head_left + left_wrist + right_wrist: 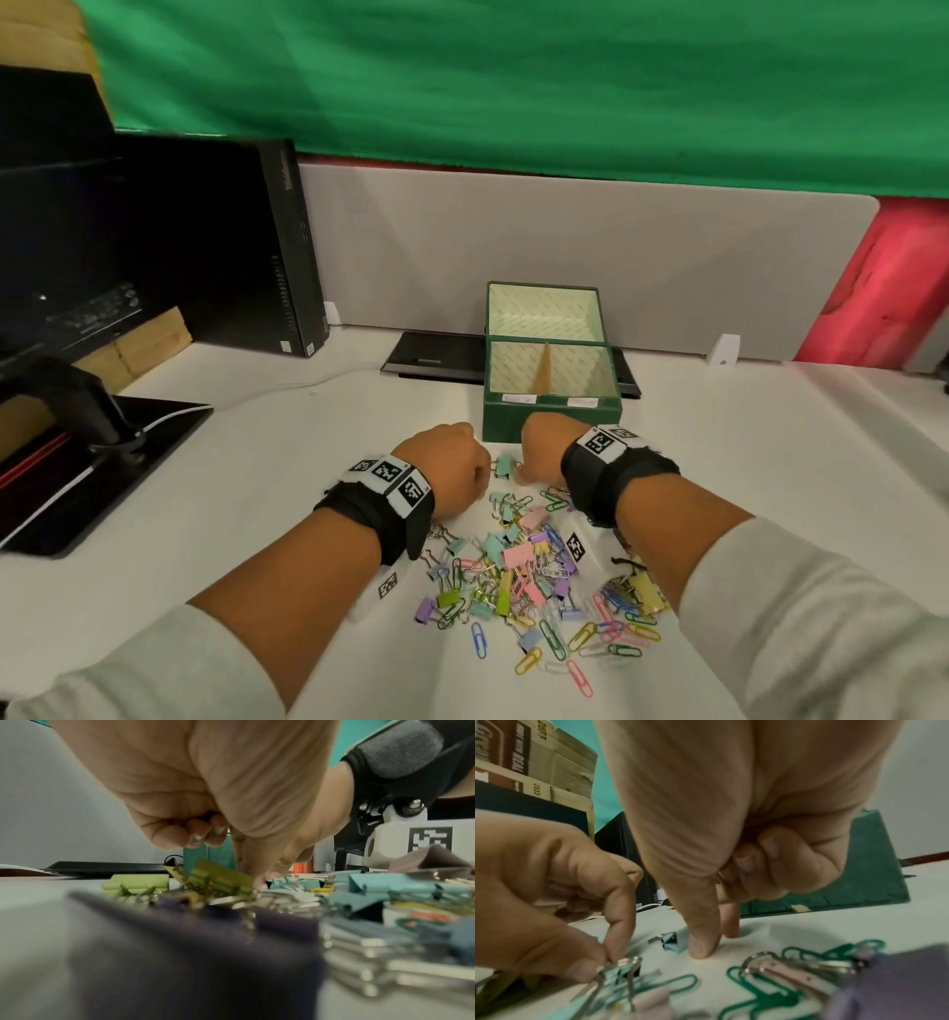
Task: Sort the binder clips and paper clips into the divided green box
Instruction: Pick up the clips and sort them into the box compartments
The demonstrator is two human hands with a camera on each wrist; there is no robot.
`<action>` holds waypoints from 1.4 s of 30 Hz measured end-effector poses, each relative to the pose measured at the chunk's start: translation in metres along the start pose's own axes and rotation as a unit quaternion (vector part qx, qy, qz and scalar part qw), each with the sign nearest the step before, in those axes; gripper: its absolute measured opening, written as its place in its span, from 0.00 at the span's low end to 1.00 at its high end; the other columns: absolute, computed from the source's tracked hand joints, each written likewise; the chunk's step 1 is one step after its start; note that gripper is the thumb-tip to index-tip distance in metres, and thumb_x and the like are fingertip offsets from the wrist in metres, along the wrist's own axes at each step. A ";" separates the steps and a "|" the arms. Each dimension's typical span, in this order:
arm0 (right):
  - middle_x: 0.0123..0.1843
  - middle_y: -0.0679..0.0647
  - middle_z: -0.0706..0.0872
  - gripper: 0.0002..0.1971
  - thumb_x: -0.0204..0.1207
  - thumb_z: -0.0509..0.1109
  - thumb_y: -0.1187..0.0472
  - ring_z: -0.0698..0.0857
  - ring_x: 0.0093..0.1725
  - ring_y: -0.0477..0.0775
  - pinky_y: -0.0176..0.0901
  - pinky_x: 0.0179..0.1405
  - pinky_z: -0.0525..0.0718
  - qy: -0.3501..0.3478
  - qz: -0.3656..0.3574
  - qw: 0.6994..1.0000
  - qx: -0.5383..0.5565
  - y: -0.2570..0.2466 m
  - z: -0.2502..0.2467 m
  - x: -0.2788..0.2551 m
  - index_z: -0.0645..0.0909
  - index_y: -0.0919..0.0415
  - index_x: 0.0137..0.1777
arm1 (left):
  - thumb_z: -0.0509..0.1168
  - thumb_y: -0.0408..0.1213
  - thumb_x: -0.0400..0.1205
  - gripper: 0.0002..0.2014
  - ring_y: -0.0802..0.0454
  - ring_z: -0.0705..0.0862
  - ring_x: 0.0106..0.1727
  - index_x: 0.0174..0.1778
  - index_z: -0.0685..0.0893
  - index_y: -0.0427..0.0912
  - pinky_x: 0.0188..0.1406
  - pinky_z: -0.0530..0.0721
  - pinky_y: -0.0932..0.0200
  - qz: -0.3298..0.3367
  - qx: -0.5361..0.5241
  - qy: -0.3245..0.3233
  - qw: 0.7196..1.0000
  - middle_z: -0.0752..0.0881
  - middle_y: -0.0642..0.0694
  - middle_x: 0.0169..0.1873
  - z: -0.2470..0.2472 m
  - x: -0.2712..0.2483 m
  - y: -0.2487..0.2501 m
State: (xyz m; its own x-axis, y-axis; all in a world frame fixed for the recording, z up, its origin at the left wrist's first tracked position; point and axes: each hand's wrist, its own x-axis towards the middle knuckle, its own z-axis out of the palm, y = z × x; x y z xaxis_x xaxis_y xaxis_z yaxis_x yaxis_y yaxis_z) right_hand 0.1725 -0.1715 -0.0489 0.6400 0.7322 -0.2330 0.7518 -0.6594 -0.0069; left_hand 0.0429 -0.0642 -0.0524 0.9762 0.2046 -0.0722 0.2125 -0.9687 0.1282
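Observation:
The green box (552, 412) stands open behind the pile, its front half split by a divider; both halves look bare. Coloured binder clips and paper clips (524, 565) lie heaped on the white table. My left hand (481, 475) is at the heap's far edge; in the right wrist view its thumb and forefinger (603, 962) pinch the wire handle of a teal binder clip (618, 970). My right hand (713, 941) touches thumb and forefinger to the table beside a pale blue binder clip (677, 941). Its other fingers are curled on a bit of metal clip (720, 877).
A black computer tower (246, 246) and monitor base (102, 462) stand at the left. A flat black device (436, 354) lies behind the box against the grey partition (565, 246). Two small marker tags (576, 546) sit among the clips. Gold clips (642, 591) lie under my right forearm.

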 end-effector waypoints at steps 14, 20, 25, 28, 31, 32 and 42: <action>0.32 0.52 0.68 0.07 0.68 0.54 0.61 0.65 0.26 0.49 0.35 0.23 0.61 -0.110 -0.049 0.521 0.845 0.059 -0.033 -0.035 0.73 0.59 0.36 | 0.55 0.31 0.84 0.07 0.52 0.75 0.27 0.48 0.76 0.47 0.26 0.75 0.56 -0.069 -0.392 0.186 0.898 0.79 0.46 0.30 -0.030 -0.053 -0.017; 0.32 0.50 0.73 0.04 0.76 0.64 0.60 0.69 0.24 0.46 0.34 0.19 0.66 -0.063 -0.045 0.583 0.809 0.046 -0.044 -0.042 0.78 0.60 0.43 | 0.60 0.30 0.85 0.12 0.57 0.72 0.23 0.47 0.90 0.40 0.22 0.70 0.63 -0.093 -0.536 -0.022 0.839 0.81 0.51 0.28 -0.028 -0.064 -0.023; 0.42 0.41 0.86 0.05 0.78 0.73 0.57 0.82 0.39 0.45 0.30 0.29 0.74 0.020 -0.094 0.980 0.172 0.022 -0.023 -0.045 0.90 0.52 0.47 | 0.68 0.50 0.81 0.10 0.61 0.83 0.52 0.56 0.89 0.62 0.53 0.80 0.61 0.038 -0.069 -0.111 0.991 0.87 0.63 0.54 -0.012 -0.067 -0.007; 0.52 0.42 0.84 0.06 0.75 0.75 0.55 0.83 0.51 0.50 0.40 0.45 0.79 -0.015 -0.109 0.994 0.018 0.013 -0.005 -0.043 0.90 0.46 0.49 | 0.67 0.53 0.81 0.15 0.56 0.82 0.59 0.63 0.86 0.61 0.52 0.76 0.61 0.071 0.018 -0.109 0.991 0.85 0.60 0.60 -0.006 -0.067 -0.001; 0.56 0.45 0.85 0.09 0.74 0.77 0.56 0.83 0.54 0.52 0.43 0.48 0.81 -0.018 -0.096 0.995 0.020 0.009 0.001 -0.039 0.89 0.44 0.52 | 0.66 0.54 0.81 0.13 0.54 0.82 0.56 0.60 0.88 0.61 0.51 0.78 0.59 0.085 0.027 -0.093 0.992 0.85 0.58 0.56 -0.004 -0.065 -0.001; 0.54 0.45 0.84 0.08 0.73 0.78 0.56 0.83 0.53 0.52 0.42 0.45 0.80 -0.015 -0.095 0.995 0.027 0.008 0.002 -0.039 0.89 0.44 0.51 | 0.66 0.54 0.81 0.12 0.55 0.82 0.54 0.59 0.88 0.60 0.50 0.79 0.59 0.086 0.028 -0.096 0.991 0.85 0.58 0.55 -0.004 -0.064 -0.002; 0.43 0.49 0.85 0.03 0.75 0.70 0.59 0.82 0.41 0.51 0.43 0.40 0.81 -0.038 -0.108 0.988 0.099 0.027 -0.017 -0.040 0.82 0.55 0.41 | 0.67 0.39 0.84 0.05 0.51 0.81 0.29 0.42 0.84 0.46 0.30 0.80 0.58 0.002 -0.334 -0.125 0.934 0.84 0.52 0.31 -0.017 -0.052 -0.031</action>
State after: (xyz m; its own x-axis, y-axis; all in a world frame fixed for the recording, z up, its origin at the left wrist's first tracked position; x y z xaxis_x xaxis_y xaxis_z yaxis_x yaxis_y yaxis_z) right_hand 0.1694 -0.2159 -0.0235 0.4488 0.8491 -0.2785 0.8185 -0.5157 -0.2533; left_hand -0.0139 -0.0429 -0.0359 0.9539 0.0821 -0.2885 0.2710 -0.6487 0.7112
